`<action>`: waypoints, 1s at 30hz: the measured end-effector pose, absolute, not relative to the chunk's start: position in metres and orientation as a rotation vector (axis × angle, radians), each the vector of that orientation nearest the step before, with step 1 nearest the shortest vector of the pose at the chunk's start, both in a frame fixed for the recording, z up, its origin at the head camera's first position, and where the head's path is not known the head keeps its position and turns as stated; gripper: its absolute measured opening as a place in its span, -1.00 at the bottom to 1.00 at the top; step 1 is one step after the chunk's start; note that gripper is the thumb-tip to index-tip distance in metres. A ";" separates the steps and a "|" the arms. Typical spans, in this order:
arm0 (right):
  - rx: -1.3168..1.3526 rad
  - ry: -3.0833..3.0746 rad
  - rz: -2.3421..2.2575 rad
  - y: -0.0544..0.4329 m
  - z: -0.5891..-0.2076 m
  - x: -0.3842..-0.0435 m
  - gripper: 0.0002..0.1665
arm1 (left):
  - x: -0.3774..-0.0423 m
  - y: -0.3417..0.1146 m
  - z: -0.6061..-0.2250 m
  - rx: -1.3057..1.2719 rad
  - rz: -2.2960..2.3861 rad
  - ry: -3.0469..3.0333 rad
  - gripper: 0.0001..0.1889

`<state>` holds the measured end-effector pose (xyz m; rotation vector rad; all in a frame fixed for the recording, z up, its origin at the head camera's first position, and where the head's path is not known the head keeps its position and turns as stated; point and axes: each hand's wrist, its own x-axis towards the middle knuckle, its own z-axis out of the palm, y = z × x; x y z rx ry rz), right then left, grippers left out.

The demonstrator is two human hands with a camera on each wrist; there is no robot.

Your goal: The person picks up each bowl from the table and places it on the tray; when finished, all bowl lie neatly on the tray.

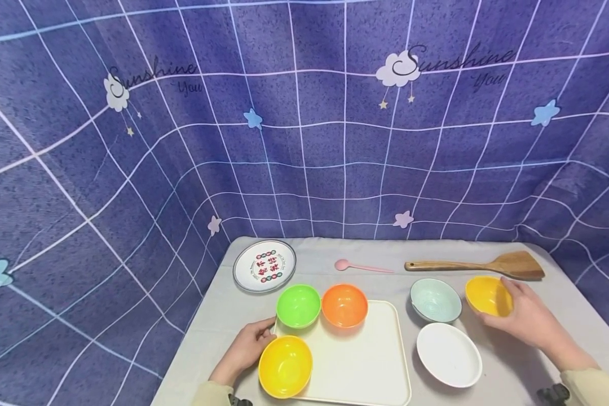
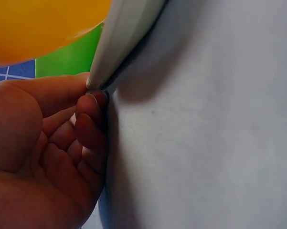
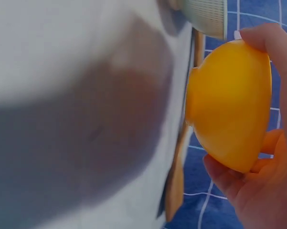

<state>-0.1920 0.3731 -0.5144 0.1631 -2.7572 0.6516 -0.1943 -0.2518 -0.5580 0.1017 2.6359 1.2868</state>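
Observation:
My right hand (image 1: 529,318) grips a small yellow bowl (image 1: 489,296) by its rim, thumb on one side and fingers on the other. In the right wrist view the same bowl (image 3: 231,105) shows its foot close to the cloth. With thumb and fingers, my left hand (image 1: 250,345) pinches the left edge of a cream tray (image 1: 357,361); the left wrist view shows the tray's rim (image 2: 119,43) between them. On the tray stand a green bowl (image 1: 299,306), an orange bowl (image 1: 344,305) and another yellow bowl (image 1: 286,366), which overlaps the tray's left edge near my left hand.
A pale green bowl (image 1: 436,300) and a white bowl (image 1: 449,355) stand between the tray and my right hand. Along the back lie a round printed plate (image 1: 248,270), a pink spoon (image 1: 365,268) and a wooden turner (image 1: 517,265). A blue curtain (image 1: 325,141) hangs behind.

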 end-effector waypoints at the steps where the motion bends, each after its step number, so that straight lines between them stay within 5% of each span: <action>1: 0.164 -2.756 0.650 0.373 -0.512 -0.192 0.41 | -0.194 -0.252 -0.558 0.099 1.281 2.640 -0.44; 30: 0.276 -2.685 0.674 0.326 -0.475 -0.182 0.38 | -0.193 -0.252 -0.557 0.062 1.313 2.590 -0.43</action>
